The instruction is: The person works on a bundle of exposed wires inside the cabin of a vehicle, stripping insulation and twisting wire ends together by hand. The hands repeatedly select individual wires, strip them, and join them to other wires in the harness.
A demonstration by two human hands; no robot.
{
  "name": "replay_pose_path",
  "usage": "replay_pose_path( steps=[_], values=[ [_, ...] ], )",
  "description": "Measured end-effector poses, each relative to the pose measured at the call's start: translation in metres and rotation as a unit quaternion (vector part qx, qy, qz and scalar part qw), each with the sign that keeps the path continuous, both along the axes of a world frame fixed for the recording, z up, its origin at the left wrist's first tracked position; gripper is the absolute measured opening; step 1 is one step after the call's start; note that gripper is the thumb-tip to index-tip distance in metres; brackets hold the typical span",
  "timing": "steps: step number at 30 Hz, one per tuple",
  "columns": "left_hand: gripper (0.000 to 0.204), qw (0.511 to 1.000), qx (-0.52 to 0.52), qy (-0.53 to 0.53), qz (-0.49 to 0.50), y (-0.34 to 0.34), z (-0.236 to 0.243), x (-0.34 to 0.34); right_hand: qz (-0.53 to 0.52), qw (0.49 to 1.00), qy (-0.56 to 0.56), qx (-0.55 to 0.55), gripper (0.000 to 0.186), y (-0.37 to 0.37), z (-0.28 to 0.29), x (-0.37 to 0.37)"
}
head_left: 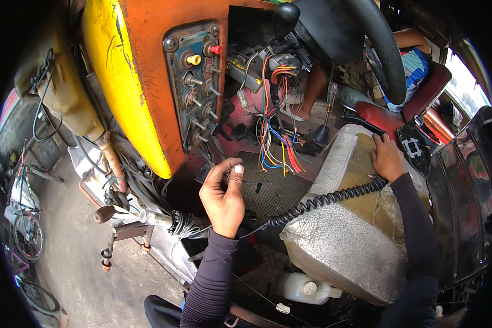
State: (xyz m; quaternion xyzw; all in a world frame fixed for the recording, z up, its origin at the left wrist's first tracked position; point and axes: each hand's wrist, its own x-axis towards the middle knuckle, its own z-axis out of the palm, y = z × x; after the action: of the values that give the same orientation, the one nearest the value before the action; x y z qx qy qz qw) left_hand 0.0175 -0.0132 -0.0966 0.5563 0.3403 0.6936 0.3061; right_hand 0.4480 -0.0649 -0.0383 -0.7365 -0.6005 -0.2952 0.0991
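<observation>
My left hand (224,197) is raised beside the lower end of the switch panel (195,87) on the orange-and-yellow body (136,76), fingers curled and thumb close to index; anything pinched there is too small to make out. My right hand (387,156) lies open, fingers bent over a worn, cracked silver-and-olive seat cushion (339,229). A black coiled cable (328,201) runs across the cushion below that hand. Bundles of loose coloured wires (279,136) hang between the panel and cushion, under the steering wheel (393,65).
Another person's leg (311,93) and clothing are behind the wires, near a red seat (377,117). A translucent tank (63,98), metal levers (106,216) and bicycles (30,229) on the concrete floor (76,262) are left. A plastic jug (309,290) sits below the cushion.
</observation>
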Motion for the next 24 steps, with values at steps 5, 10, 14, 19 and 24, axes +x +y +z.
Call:
replay_pose_path(
  steps=[5,10,14,19,24],
  values=[
    [0.012,1.000,0.002,0.003,0.002,-0.001,0.001,0.001,0.123,0.992,0.036,-0.006,0.026,0.003,0.008,-0.014],
    [0.012,1.000,-0.001,0.018,0.008,-0.001,0.000,0.000,0.199,0.963,0.177,-0.043,0.019,0.007,0.030,-0.049],
    [0.013,1.000,0.002,0.009,0.003,0.001,0.000,0.000,0.262,0.937,0.204,-0.106,0.020,0.000,0.053,-0.102],
    [0.013,1.000,-0.007,0.012,0.002,-0.002,0.001,-0.001,0.348,0.902,0.200,-0.157,0.020,0.000,0.059,-0.171],
    [0.014,1.000,-0.007,0.021,0.005,-0.004,0.001,0.000,0.306,0.898,0.234,-0.213,0.026,0.009,0.055,-0.200]
  ],
)
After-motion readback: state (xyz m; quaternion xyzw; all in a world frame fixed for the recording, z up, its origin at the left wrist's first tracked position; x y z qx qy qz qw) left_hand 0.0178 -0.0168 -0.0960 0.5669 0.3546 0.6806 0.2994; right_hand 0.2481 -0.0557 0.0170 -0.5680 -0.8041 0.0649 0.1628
